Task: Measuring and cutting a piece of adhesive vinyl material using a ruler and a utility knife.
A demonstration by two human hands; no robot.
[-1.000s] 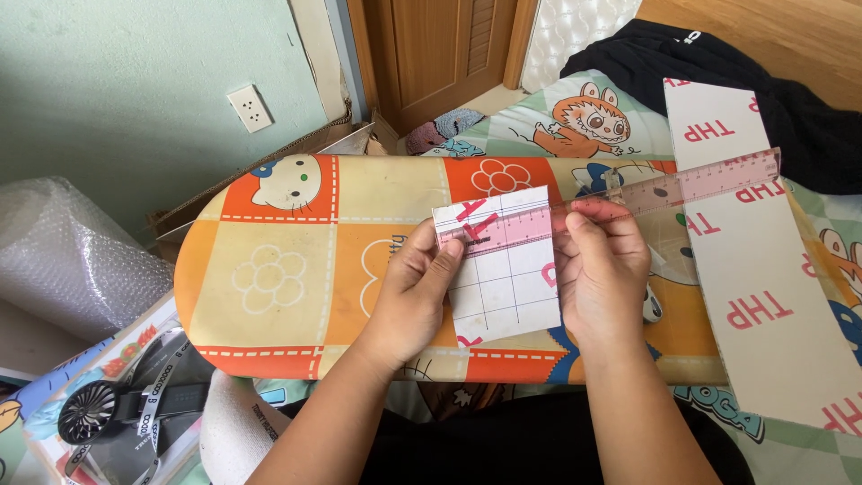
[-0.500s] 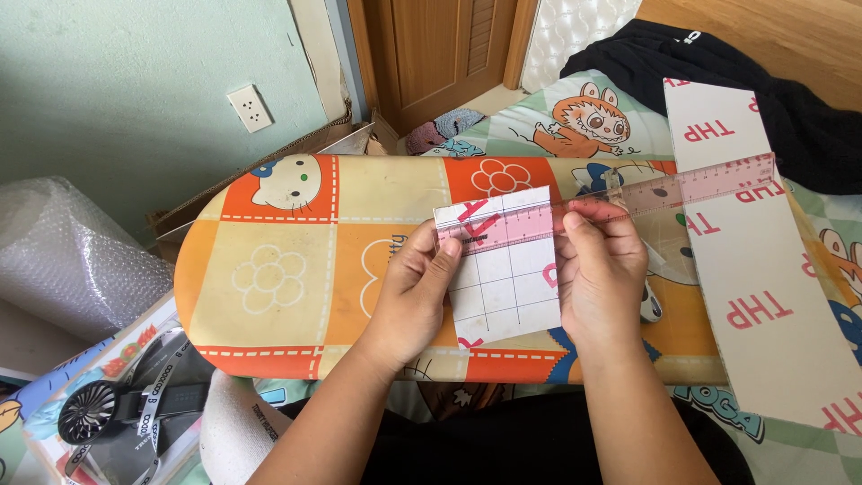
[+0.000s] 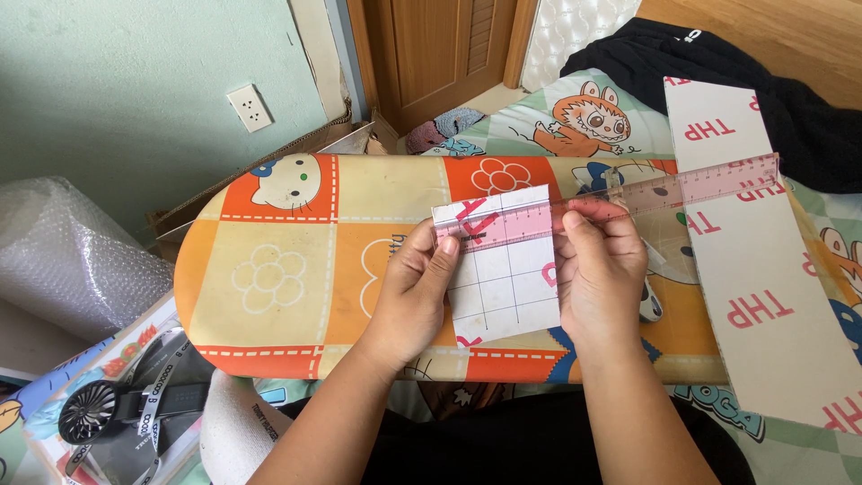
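Note:
A white square of card [image 3: 505, 278] with a drawn grid lies on a small ironing board [image 3: 287, 260] patterned with cartoon squares. A long clear pink ruler [image 3: 664, 190] rests across the card's top and runs off to the right. My left hand [image 3: 411, 301] presses on the card's left edge, thumb and fingers on the ruler's left end. My right hand [image 3: 597, 269] lies on the card's right side, fingertips holding the ruler down.
A long white cardboard strip [image 3: 763, 278] with red print lies at the right, over a cartoon bedsheet [image 3: 584, 117]. Black clothing [image 3: 790, 99] is at the back right. Bubble wrap [image 3: 63, 260], a small black fan [image 3: 90, 418] and a measuring tape [image 3: 157, 400] sit at the left.
The ruler has shifted slightly to the left along the card's top; both hands stay on card and ruler.

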